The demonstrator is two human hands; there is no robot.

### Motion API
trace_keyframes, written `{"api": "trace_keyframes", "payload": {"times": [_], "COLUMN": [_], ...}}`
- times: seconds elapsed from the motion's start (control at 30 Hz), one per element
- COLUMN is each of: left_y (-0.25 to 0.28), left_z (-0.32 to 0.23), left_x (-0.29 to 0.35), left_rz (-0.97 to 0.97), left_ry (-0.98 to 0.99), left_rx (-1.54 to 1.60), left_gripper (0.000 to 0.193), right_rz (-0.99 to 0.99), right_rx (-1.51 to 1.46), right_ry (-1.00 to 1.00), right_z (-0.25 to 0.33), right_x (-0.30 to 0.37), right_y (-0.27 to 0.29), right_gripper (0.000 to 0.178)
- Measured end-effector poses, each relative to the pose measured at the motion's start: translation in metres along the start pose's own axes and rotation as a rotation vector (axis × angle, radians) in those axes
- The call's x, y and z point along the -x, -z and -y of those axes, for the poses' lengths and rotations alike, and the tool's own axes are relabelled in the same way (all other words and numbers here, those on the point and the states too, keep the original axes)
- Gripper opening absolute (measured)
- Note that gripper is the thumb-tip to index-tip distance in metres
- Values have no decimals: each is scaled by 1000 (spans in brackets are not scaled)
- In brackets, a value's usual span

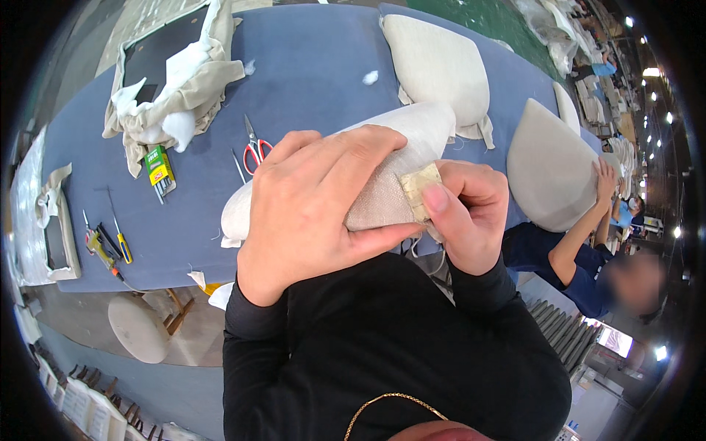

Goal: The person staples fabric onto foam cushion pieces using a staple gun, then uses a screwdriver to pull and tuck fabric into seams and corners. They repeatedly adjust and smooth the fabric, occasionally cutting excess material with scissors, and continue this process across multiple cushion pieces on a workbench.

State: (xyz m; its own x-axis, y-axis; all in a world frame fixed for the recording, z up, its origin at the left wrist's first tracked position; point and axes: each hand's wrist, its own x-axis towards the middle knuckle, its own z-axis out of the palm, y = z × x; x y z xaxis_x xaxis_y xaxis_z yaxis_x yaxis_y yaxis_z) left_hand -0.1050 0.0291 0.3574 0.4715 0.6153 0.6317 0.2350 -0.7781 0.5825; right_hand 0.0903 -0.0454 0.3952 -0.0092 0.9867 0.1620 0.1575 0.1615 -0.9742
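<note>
A cream fabric-covered pad [434, 121], shaped like a chair cushion, is tilted up in front of my chest. Across its near side lies my left hand [316, 206], thumb and fingers clamped round the edge. My right hand [471, 209] pinches a small yellowish, worn-looking piece [421, 189] between thumb and fingers. That piece rests against the pad's fabric, close to my left thumb. What it is made of I cannot make out. Just beyond my left hand, red-handled scissors [257, 152] lie on the blue table [316, 59].
A green-and-yellow box [159, 167], a yellow screwdriver [123, 245] and a greenish hand tool [99, 246] lie left. Behind them sits a part-covered panel [165, 81]. Cream pads [437, 66] stand at the back right. A co-worker's hand [604, 180] touches another pad [551, 165].
</note>
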Motion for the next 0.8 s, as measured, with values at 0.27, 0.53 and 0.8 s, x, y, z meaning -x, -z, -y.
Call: {"api": "trace_keyframes", "payload": {"times": [0.27, 0.53, 0.8], "left_y": [-4, -16, -18], "left_z": [-8, -20, -7], "left_x": [-4, 1, -35], "left_rz": [37, 71, 47], "left_ry": [16, 19, 99], "left_rx": [-60, -73, -60], "left_gripper": [68, 63, 57], "right_rz": [-22, 0, -3], "right_rx": [-9, 39, -350], "right_ry": [11, 45, 113], "right_z": [-3, -8, -52], "right_x": [4, 17, 18], "right_y": [4, 18, 32], "right_gripper": [41, 42, 35]}}
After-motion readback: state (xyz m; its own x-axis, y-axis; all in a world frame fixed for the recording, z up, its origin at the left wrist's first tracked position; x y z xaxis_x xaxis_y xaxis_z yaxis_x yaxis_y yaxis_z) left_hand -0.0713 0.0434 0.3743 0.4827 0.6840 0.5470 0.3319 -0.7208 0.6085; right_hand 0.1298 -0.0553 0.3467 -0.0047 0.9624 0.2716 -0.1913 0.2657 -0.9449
